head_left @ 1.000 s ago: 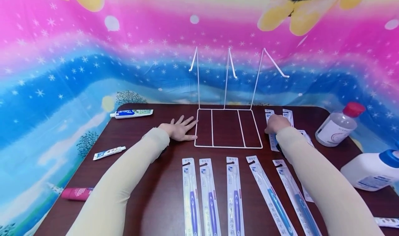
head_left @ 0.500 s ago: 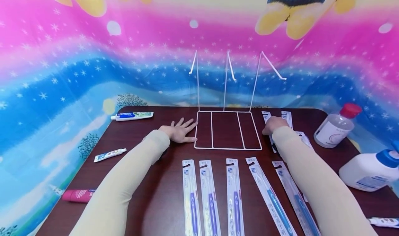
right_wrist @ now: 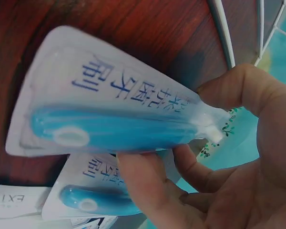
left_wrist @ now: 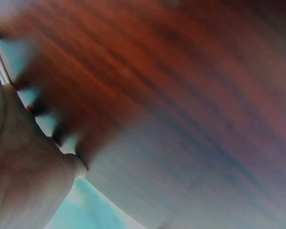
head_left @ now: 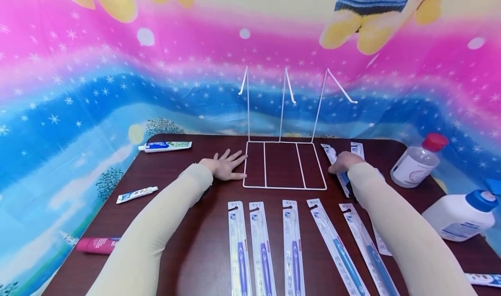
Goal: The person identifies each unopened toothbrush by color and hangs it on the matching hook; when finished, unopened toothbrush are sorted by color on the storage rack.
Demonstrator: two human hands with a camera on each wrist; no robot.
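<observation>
A white wire rack [head_left: 285,187] with three upright hooks stands at the back of the table. My left hand [head_left: 225,165] lies flat on the tabletop with fingers spread, its tips at the rack's left edge. Right of the rack, my right hand [head_left: 346,162] holds a packaged blue toothbrush [right_wrist: 114,126], pinched between thumb and fingers. In the head view my hand covers the middle of this package. Beneath it, another packaged blue toothbrush [right_wrist: 100,202] shows in the right wrist view. The left wrist view shows mostly blurred table beside my left hand.
Several packaged toothbrushes [head_left: 293,248] lie in front of the rack. Toothpaste tubes [head_left: 166,146] lie along the left side, with a pink tube [head_left: 98,245] nearer me. A red-capped clear bottle [head_left: 416,163] and a white bottle [head_left: 458,217] stand at right.
The far end of the held toothbrush package has swung left toward the rack, and the package now lies more slanted. My left hand has kept its place.
</observation>
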